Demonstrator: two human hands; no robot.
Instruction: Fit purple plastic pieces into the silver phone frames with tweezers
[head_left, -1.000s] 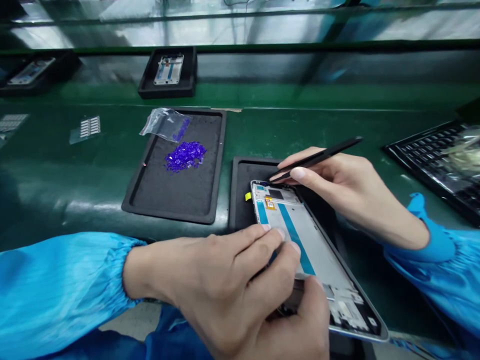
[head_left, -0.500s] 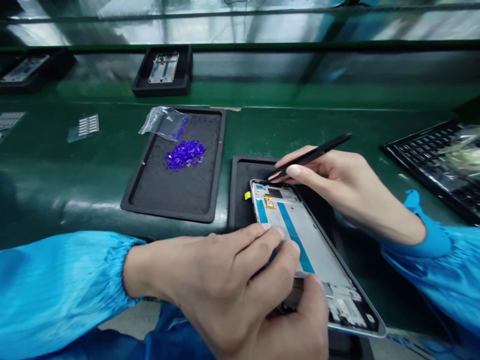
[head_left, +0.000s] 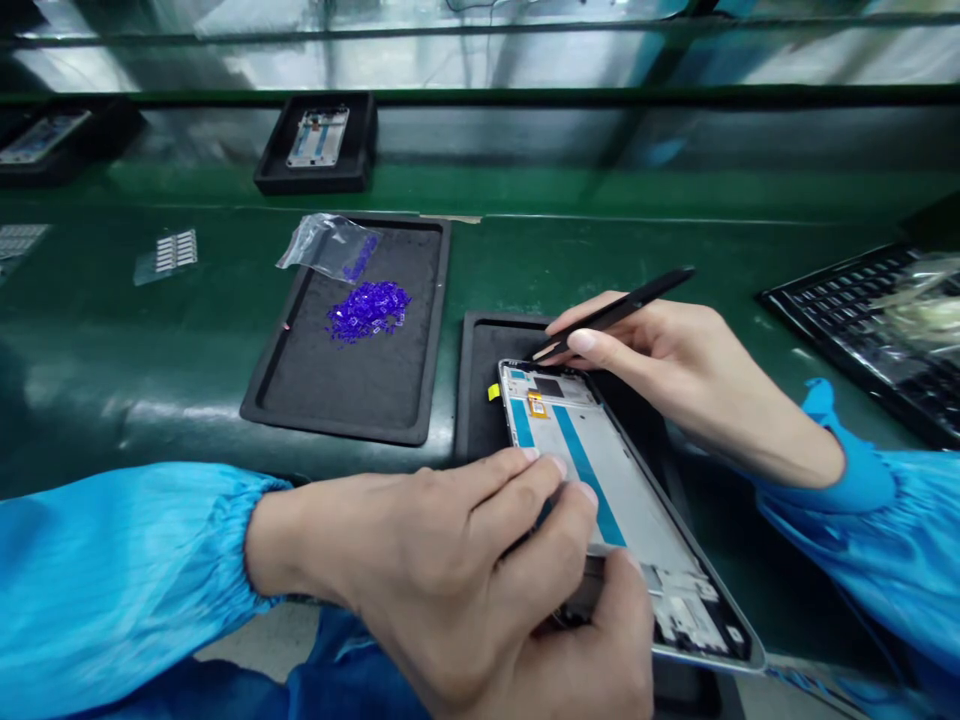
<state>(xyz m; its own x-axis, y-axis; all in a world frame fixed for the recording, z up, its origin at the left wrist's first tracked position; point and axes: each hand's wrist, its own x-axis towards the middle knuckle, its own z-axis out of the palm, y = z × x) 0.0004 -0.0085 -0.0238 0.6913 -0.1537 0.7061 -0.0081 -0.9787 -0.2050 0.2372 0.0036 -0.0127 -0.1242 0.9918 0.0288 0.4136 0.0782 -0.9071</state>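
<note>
My left hand (head_left: 480, 570) grips the side of a silvery phone frame (head_left: 630, 480), fingers over its inner face and thumb at the near side. Two blue strips and a small orange flex piece show on the frame, and a yellow tab (head_left: 493, 392) sticks out at its far left corner. In my right hand (head_left: 675, 365) are black tweezers (head_left: 626, 310), held like a pen. Their tips are at the frame's dark far edge; whether they pinch anything is too small to tell. Under the frame lies a black tray (head_left: 484, 430), partly hidden.
Left of it, a second black tray (head_left: 330, 385) holds a heap of small purple pieces (head_left: 369, 310) and a clear plastic bag (head_left: 326, 243). Farther back, a foam box (head_left: 315, 185) contains another phone frame (head_left: 319, 138). A black compartmented tray (head_left: 840, 320) lies right; a small sheet of pieces (head_left: 176, 251) lies left.
My right hand and the tweezers have shifted very slightly left. The phone frame and my left hand stay almost as they were.
</note>
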